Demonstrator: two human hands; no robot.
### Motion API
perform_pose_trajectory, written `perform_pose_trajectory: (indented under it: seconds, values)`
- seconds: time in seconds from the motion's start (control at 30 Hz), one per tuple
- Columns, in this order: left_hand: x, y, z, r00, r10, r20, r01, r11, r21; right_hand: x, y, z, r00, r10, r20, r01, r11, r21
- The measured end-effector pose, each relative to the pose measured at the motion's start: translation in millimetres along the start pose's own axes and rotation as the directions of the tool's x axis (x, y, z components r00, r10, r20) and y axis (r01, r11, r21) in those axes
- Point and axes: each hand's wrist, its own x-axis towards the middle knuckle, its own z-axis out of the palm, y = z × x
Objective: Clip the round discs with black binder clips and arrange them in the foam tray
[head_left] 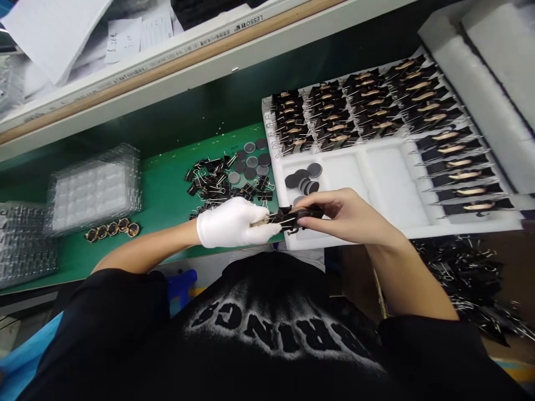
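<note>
My left hand, in a white glove, is closed on the wire handles of a black binder clip. From the other side my bare right hand pinches a dark piece at the clip's jaw end. The fingers partly hide this piece, so its exact shape is unclear. Both hands meet over the near left edge of a white foam tray. Dark discs lie in the tray compartment just beyond my right fingers. Left of them, a heap of loose binder clips rests on the green bench.
Rows of binder clips clamped on round pieces fill the tray's far and right parts. More grey discs lie beside the heap. Clear plastic trays are stacked left, near several gold-rimmed rings. A box of clips sits lower right.
</note>
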Motion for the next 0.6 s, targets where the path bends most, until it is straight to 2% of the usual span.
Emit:
perform_pose_trajectory:
  seconds: [0.17,0.23,0.3,0.33,0.37,0.43,0.47,0.5,0.53,0.57,0.6]
  values:
    - [10.2,-2.3,-5.9,0.996,-0.008,0.089,0.007,1.0,0.007,-7.0,-0.7,-2.1,0.999,-0.017,-0.045,0.018,1.0,0.002]
    - [14.5,-2.9,-11.7,0.991,-0.024,0.135,0.033,0.997,-0.065,-16.1,0.6,-10.9,1.0,-0.004,0.013,0.003,0.998,0.062]
    - [19.2,-1.7,-14.0,0.973,-0.048,0.224,0.115,0.948,-0.296,-27.0,1.6,-19.1,0.99,-0.007,0.143,-0.023,0.978,0.208]
    - [22.0,-0.4,-12.7,0.956,-0.045,0.289,0.178,0.873,-0.455,-31.8,1.7,-20.9,0.984,-0.035,0.175,-0.016,0.959,0.282]
    - [25.2,1.5,-9.7,0.934,-0.027,0.355,0.252,0.756,-0.605,-35.3,1.7,-20.3,0.984,-0.079,0.161,0.023,0.945,0.326]
    - [32.9,6.5,0.5,0.876,0.056,0.479,0.397,0.481,-0.782,-37.8,1.8,-13.3,0.981,-0.193,-0.005,0.187,0.944,0.272]
    - [37.1,9.4,6.3,0.839,0.108,0.533,0.46,0.381,-0.802,-36.8,2.1,-8.7,0.96,-0.261,-0.104,0.277,0.941,0.195]
    - [41.1,12.4,11.4,0.803,0.146,0.578,0.513,0.327,-0.794,-35.1,2.7,-5.1,0.926,-0.33,-0.182,0.355,0.927,0.123]
    - [44.4,15.1,15.1,0.776,0.157,0.611,0.546,0.319,-0.775,-33.0,3.3,-4.3,0.896,-0.377,-0.236,0.404,0.911,0.078]
    - [46.8,17.1,17.0,0.772,0.135,0.621,0.552,0.343,-0.76,-31.1,3.7,-7.5,0.874,-0.396,-0.281,0.428,0.902,0.059]
    - [47.7,18.4,16.7,0.791,0.08,0.606,0.537,0.384,-0.751,-29.7,3.8,-15.6,0.863,-0.39,-0.321,0.427,0.903,0.05]
